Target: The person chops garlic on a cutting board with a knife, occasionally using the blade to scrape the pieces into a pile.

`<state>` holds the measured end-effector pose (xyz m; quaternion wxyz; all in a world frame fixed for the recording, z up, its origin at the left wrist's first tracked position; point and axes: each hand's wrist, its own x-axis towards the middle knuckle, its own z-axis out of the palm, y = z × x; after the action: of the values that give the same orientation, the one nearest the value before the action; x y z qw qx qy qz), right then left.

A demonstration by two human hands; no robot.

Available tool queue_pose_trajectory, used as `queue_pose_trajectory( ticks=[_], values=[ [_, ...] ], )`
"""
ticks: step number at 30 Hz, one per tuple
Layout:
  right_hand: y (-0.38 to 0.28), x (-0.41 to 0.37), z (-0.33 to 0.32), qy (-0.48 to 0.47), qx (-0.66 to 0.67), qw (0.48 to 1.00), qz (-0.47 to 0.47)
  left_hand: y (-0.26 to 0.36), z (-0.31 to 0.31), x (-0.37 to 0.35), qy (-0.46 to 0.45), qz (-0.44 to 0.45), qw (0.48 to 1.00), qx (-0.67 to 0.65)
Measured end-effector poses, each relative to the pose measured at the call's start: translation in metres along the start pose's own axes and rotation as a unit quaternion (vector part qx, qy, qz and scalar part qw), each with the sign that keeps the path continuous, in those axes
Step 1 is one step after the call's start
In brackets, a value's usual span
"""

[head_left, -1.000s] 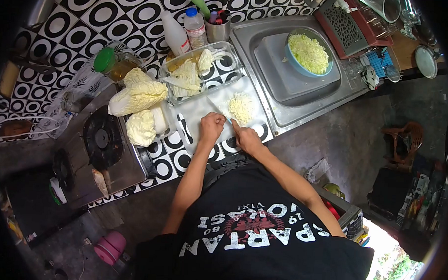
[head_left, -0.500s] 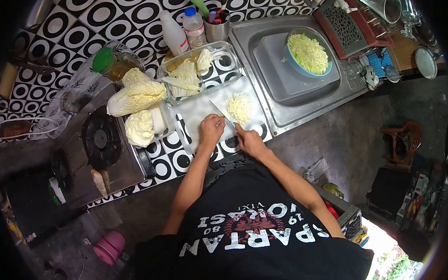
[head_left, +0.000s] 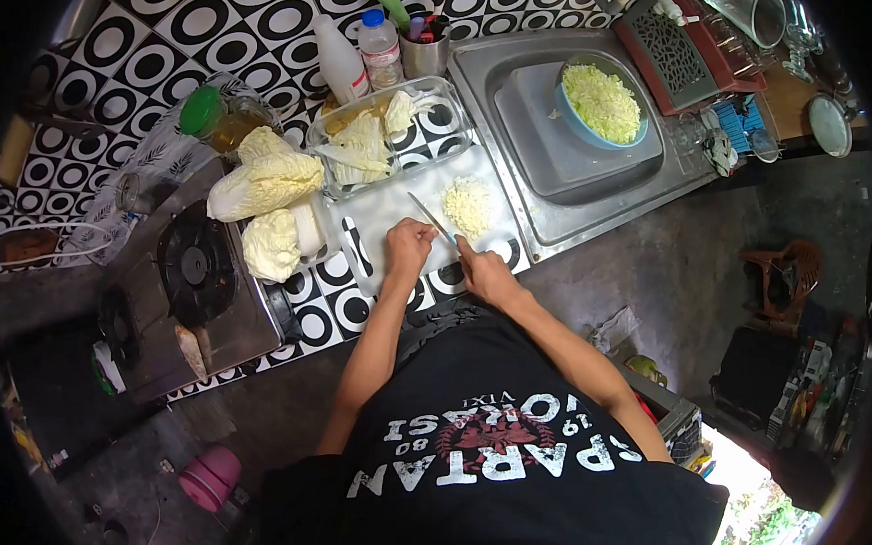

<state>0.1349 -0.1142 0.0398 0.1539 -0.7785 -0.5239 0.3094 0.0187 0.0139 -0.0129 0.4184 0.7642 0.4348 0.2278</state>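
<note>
My right hand is closed around the blue handle of a knife, whose blade points away and to the left over the translucent cutting board. Beside the blade, my left hand has its fingers curled together on the board; whatever they pinch is hidden. Just past the knife lies a small heap of finely chopped cabbage. A large napa cabbage rests left of the board, with another pale cabbage piece nearer me.
Behind the board is a clear container with cabbage leaves. A blue bowl of shredded cabbage stands on an upturned grey tub in the sink. To the left is a gas stove; bottles stand at the back.
My left hand has shifted very slightly left, and the knife blade shows a little more clearly beside it. The heap of chopped cabbage looks the same.
</note>
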Motion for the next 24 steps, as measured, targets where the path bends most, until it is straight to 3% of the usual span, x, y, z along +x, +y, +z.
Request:
queue_pose_trajectory(
  ticks=[6, 9, 17, 24],
  values=[
    [0.013, 0.017, 0.02, 0.036, 0.018, 0.997, -0.063, -0.002, 0.003, 0.0, -0.008, 0.042, 0.998, 0.048],
    [0.004, 0.022, 0.008, -0.002, -0.005, 0.999, -0.051, 0.001, -0.002, 0.001, -0.015, 0.038, 0.997, 0.069],
    [-0.003, -0.004, -0.006, -0.056, -0.046, 0.996, -0.05, 0.002, -0.017, 0.017, -0.111, -0.069, 0.991, 0.016],
    [-0.002, 0.021, 0.017, -0.043, -0.072, 0.994, -0.073, 0.011, -0.02, 0.024, -0.119, -0.106, 0.987, 0.03]
  ],
)
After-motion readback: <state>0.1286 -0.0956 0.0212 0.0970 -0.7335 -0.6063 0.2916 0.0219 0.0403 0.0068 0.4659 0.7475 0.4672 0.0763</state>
